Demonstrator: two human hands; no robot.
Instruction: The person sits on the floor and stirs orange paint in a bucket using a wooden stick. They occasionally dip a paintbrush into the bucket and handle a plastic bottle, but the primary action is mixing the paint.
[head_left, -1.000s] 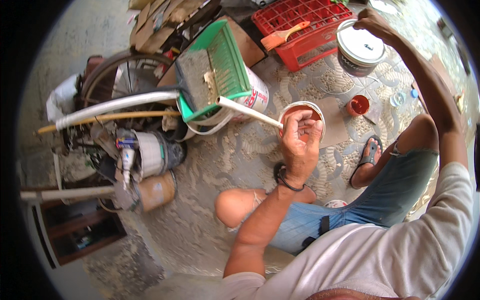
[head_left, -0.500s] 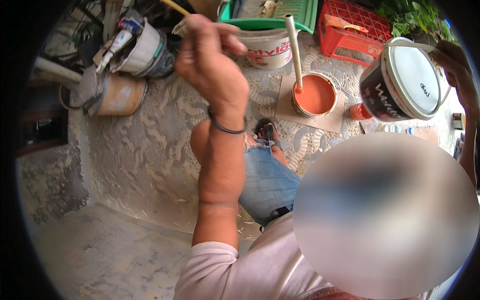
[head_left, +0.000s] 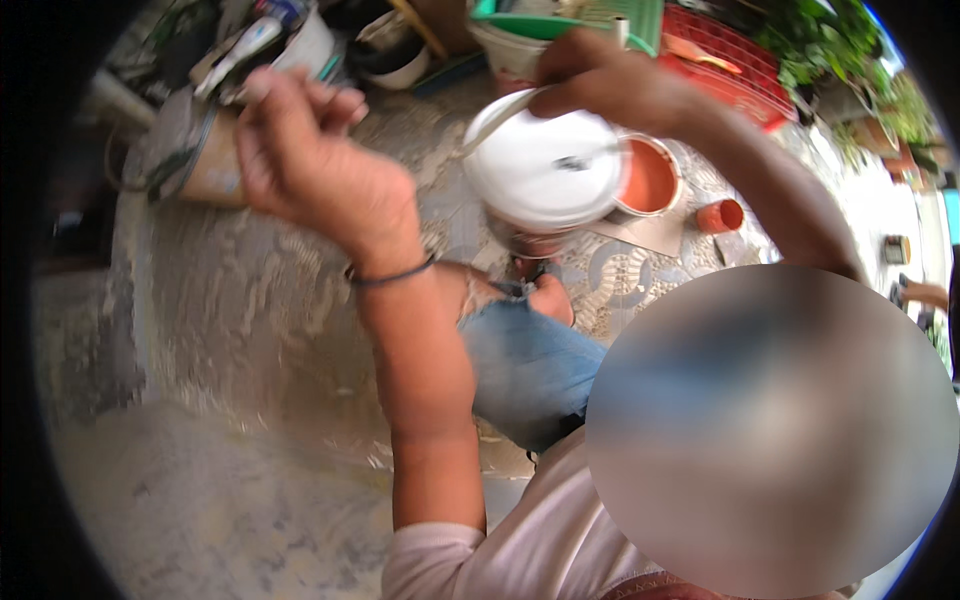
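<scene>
My right hand point(head_left: 590, 80), blurred by motion, grips the handle of a white-lidded paint bucket point(head_left: 540, 160), hanging in front of me. My left hand point(head_left: 320, 170) is raised to the left of that bucket, fingers loosely bent and apart, nothing visible in them. Behind the bucket, an open can of orange-red paint point(head_left: 648, 170) stands on a cardboard piece point(head_left: 645, 228); the top of a pale stick point(head_left: 621, 30) shows above it, the rest hidden. A small red cup point(head_left: 720, 216) sits to its right.
A red crate point(head_left: 740, 90) with a brush point(head_left: 700, 52), a green tray point(head_left: 545, 28) and plants point(head_left: 820, 40) line the back. Cluttered buckets point(head_left: 205, 160) stand at back left. A small tin point(head_left: 895, 250) is at far right. A blurred oval covers the lower right.
The lidded bucket has swung leftward and nearer the middle in my right hand, now partly covering the paint can. My left hand, earlier over the can, has moved up and left away from it.
</scene>
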